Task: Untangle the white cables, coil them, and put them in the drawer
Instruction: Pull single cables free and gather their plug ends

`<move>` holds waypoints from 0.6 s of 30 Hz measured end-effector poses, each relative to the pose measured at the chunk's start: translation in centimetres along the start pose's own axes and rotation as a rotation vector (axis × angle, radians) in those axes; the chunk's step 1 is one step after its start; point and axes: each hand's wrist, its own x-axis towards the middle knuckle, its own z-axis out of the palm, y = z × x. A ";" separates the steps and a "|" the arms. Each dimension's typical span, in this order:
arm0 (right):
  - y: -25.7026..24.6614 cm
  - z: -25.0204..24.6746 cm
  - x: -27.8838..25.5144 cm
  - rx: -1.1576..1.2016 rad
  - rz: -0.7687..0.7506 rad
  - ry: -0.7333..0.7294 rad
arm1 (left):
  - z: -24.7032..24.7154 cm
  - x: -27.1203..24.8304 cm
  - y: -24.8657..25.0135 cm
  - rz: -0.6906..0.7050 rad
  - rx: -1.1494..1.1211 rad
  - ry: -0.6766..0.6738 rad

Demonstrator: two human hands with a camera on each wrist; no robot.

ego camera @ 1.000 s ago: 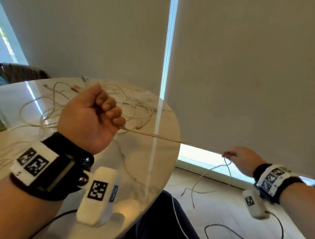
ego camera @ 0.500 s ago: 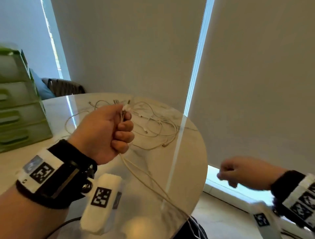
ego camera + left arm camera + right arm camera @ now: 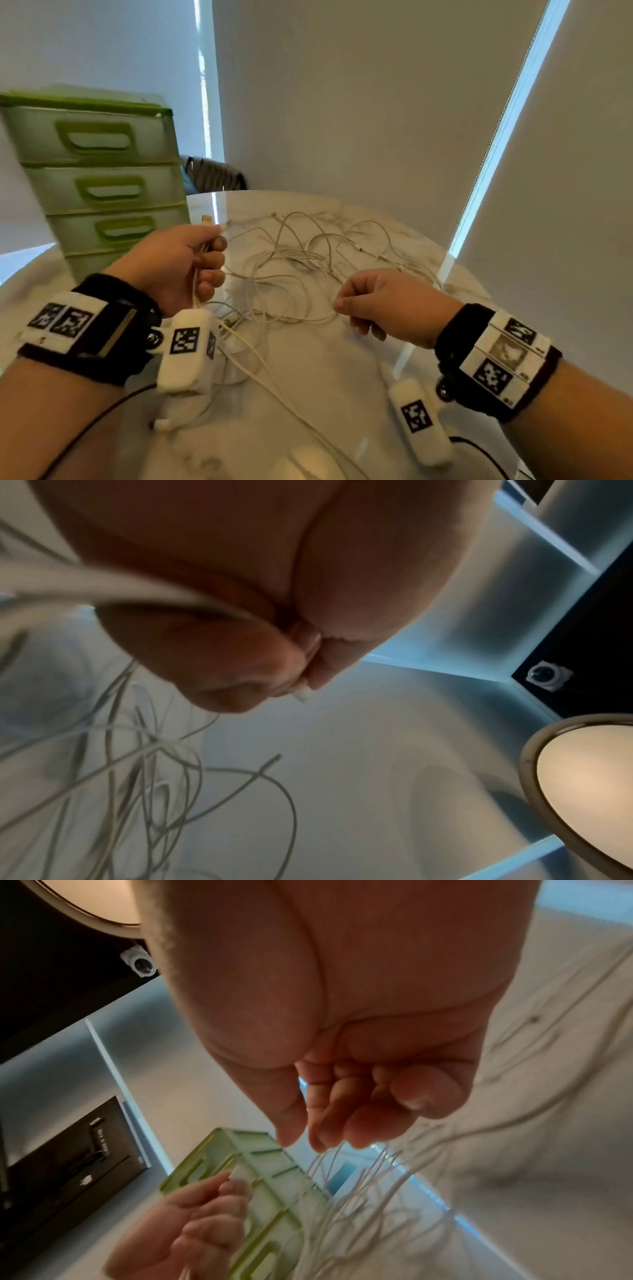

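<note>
A tangle of white cables (image 3: 308, 260) lies on the round marble table (image 3: 342, 383). My left hand (image 3: 191, 263) grips one white cable in its fist, with the connector end (image 3: 207, 221) poking out above the thumb; the left wrist view shows that tip (image 3: 303, 695) between thumb and finger. The held cable (image 3: 274, 387) trails slack toward the table's near edge. My right hand (image 3: 376, 305) hovers at the tangle's near right side with its fingers curled. Its fingertips (image 3: 318, 1142) meet some strands (image 3: 342, 1172); whether they pinch one is unclear. The green drawer unit (image 3: 102, 171) stands at the back left, its drawers closed.
A dark chair back (image 3: 215, 174) shows behind the table, next to the drawer unit (image 3: 260, 1177). Grey roller blinds close off the far and right sides. The table's curved edge (image 3: 479, 291) runs just right of my right hand. Dark wrist-camera leads hang below both forearms.
My right hand has come back from beyond the table's right edge to the tangle. The cable, stretched taut between my hands before, now lies slack. My left hand keeps its grip.
</note>
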 end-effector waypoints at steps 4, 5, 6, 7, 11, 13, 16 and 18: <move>-3.4 4.2 3.1 -0.028 -0.119 -0.085 | -1.6 0.2 0.6 0.015 -0.012 0.049; -4.0 4.8 3.7 -0.055 -0.142 -0.088 | -1.9 0.3 0.5 0.014 -0.020 0.057; -4.3 5.2 4.3 -0.077 -0.151 -0.084 | -2.0 0.4 0.5 0.009 -0.022 0.067; -4.3 5.4 4.8 -0.086 -0.147 -0.073 | -1.9 0.5 0.3 0.004 -0.020 0.079; -2.8 5.7 5.8 -0.043 -0.077 -0.052 | -1.7 1.0 -0.3 0.006 0.027 0.121; -2.1 5.7 5.9 -0.049 -0.081 -0.052 | -1.6 1.2 -0.5 0.013 0.051 0.141; -1.6 5.5 6.0 -0.132 -0.122 -0.075 | -1.0 1.3 -0.8 0.028 0.109 0.160; -1.6 5.6 6.1 -0.216 -0.130 -0.100 | -0.6 1.3 -1.0 0.025 0.150 0.158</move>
